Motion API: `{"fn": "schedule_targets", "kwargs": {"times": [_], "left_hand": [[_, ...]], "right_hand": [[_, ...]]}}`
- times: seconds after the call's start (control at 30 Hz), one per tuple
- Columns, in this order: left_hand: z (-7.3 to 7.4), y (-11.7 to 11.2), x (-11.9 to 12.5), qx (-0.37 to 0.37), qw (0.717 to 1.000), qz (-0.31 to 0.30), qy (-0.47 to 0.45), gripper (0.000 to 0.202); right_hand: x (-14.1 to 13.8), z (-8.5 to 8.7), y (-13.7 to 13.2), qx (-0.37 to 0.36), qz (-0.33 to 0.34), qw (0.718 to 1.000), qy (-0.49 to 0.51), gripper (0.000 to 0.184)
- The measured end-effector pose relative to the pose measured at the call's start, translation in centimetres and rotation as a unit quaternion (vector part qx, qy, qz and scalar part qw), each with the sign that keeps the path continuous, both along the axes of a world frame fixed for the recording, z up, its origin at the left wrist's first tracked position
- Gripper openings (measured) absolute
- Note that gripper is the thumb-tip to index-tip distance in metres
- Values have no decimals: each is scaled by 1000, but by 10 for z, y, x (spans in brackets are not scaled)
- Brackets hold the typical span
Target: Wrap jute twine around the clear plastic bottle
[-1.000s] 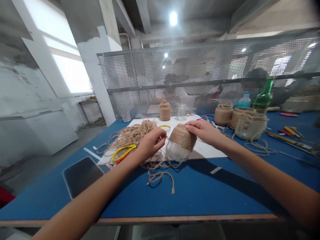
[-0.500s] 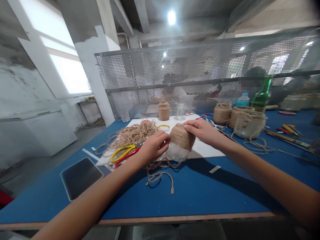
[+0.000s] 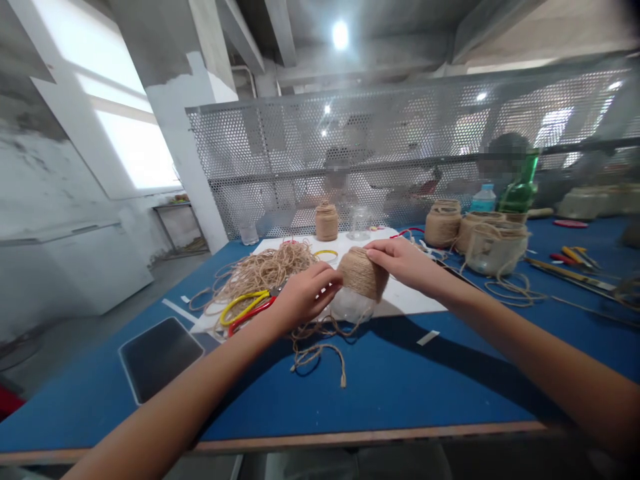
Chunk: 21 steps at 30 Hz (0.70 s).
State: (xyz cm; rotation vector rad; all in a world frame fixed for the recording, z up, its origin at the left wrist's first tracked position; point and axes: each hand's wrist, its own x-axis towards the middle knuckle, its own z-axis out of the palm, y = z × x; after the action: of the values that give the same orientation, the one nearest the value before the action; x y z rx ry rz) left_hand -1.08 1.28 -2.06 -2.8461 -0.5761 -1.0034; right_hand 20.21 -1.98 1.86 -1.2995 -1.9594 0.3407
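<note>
A glass jar (image 3: 362, 279), its upper part wound with brown jute twine and its lower part bare, sits tilted in front of me. My right hand (image 3: 400, 261) grips its top right edge between thumb and fingers. Against the jar's left side, my left hand (image 3: 315, 285) is closed with bent fingers; whatever lies between the fingertips is hidden. Loose jute twine (image 3: 270, 270) lies in a tangled heap left of the jar, and a strand end (image 3: 343, 373) trails toward me. Scissors (image 3: 245, 308) with yellow and red handles rest beside my left wrist.
Twine-wrapped jars (image 3: 443, 223) stand at the right, near a green bottle (image 3: 523, 183). Another wrapped jar (image 3: 327, 222) and a clear jar (image 3: 359, 225) stand behind. A dark tablet-like slab (image 3: 161, 357) lies front left. A perforated metal screen (image 3: 290, 147) closes off the back.
The whole view has shifted slightly. Both hands stay at the jar, and the left fingers have moved only a little along its side.
</note>
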Motion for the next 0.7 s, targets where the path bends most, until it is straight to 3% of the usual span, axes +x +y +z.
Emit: {"fn": "schedule_targets", "kwargs": {"times": [0.2, 0.43, 0.7], "left_hand": [[0, -4, 3, 74, 996, 45, 16, 16], [0, -3, 8, 158, 985, 49, 50, 20], [0, -1, 8, 188, 980, 42, 60, 20]], "right_hand": [[-1, 0, 0, 2, -2, 1000, 0, 27], [-2, 0, 0, -3, 3, 1000, -11, 29], [-3, 2, -1, 18, 4, 999, -32, 29]]}}
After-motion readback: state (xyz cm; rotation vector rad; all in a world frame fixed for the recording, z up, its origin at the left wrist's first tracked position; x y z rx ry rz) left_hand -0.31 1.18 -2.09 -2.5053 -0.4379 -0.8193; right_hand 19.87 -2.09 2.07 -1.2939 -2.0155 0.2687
